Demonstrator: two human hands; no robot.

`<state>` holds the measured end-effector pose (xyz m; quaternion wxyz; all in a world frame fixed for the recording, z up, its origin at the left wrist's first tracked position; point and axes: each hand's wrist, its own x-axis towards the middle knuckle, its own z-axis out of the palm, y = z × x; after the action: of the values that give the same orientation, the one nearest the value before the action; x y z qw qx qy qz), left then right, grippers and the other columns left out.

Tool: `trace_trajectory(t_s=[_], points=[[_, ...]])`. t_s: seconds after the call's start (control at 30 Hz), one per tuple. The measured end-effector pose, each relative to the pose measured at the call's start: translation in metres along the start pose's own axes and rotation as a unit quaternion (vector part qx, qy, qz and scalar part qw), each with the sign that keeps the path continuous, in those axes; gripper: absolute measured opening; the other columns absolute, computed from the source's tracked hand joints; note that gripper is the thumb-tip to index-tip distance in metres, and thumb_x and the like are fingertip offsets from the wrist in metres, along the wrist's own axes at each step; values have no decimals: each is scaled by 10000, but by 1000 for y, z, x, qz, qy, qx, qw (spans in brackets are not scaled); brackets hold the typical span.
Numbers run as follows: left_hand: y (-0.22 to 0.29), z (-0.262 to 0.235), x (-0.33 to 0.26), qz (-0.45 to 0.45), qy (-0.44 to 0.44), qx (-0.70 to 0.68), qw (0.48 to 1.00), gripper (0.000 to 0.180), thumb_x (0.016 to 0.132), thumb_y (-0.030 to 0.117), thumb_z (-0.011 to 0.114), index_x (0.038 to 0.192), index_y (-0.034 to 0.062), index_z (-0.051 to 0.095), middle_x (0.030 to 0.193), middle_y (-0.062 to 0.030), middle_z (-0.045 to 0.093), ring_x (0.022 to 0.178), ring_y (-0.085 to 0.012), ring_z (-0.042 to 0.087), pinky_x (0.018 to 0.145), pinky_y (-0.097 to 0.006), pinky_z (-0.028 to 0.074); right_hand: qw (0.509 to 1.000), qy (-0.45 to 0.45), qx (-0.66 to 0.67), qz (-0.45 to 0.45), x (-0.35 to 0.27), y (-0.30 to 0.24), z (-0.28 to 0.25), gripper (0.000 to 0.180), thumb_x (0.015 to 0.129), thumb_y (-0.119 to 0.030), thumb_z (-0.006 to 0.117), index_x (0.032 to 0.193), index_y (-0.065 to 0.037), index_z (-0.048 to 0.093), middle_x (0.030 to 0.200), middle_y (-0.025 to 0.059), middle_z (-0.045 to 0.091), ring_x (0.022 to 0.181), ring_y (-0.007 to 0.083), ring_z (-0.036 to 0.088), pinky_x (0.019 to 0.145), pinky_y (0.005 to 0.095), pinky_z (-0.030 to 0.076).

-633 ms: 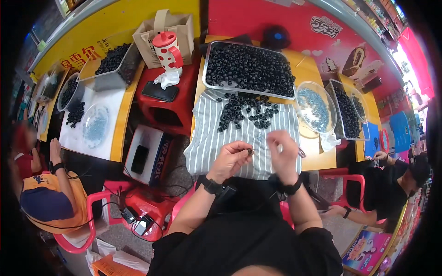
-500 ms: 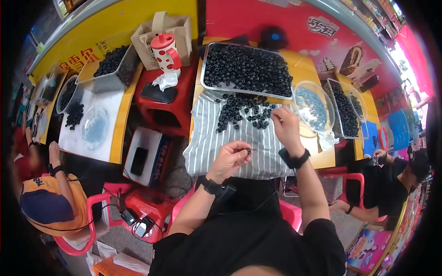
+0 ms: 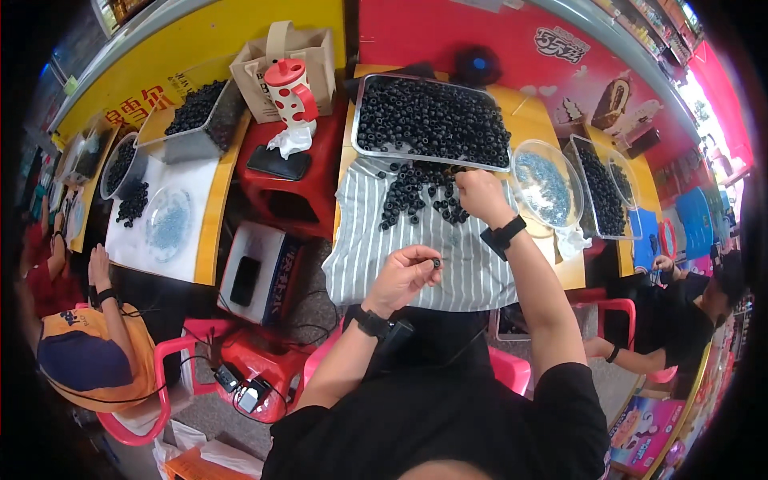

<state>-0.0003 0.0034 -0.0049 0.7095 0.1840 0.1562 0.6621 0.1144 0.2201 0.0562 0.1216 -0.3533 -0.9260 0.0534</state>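
Observation:
Between the thumb and fingers of my left hand (image 3: 406,278) is a small black ring-shaped part (image 3: 437,263), held above the near part of a grey-and-white striped cloth (image 3: 376,276). My right hand (image 3: 482,196) reaches to the right side of a loose pile of the same black parts (image 3: 406,192) on the cloth. Its fingers are pinched together and point down; whatever is in them is hidden. Just behind the pile, a clear-rimmed tray (image 3: 432,161) is heaped with more black parts. To the right of that hand stands a clear round tub (image 3: 578,210) of small pale-blue pieces.
A clear box of black parts (image 3: 602,200) stands farther right. On a red stool (image 3: 320,188) at left are a phone (image 3: 278,162), a spotted cup (image 3: 290,92) and a paper bag (image 3: 324,60). Other people sit left (image 3: 88,352) and right (image 3: 692,320).
My right hand has moved left and slightly away from me, to the edge of the loose pile. My left hand stays nearly in place, still pinching the black part.

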Motion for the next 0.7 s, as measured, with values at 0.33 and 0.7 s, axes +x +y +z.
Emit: trace_trajectory(t_s=[0.33,0.7], points=[[-1,-2,0,2,12,5,1000,185,911,48,592,1086,-11,600,972,-117,647,797,-180,627,684,-268,506,958,-39,283,-18,-103,-42,-45,91,714,-36,578,788,-18,628,697,146,586,591,299,583,559,352,468],[-2,1,-1,11,31,19,999,202,901,33,602,1093,-29,601,964,-105,651,802,-168,627,709,-268,514,826,42,556,76,-141,-91,-30,51,832,25,620,874,4,599,798,12,572,738,69,581,636,226,446]])
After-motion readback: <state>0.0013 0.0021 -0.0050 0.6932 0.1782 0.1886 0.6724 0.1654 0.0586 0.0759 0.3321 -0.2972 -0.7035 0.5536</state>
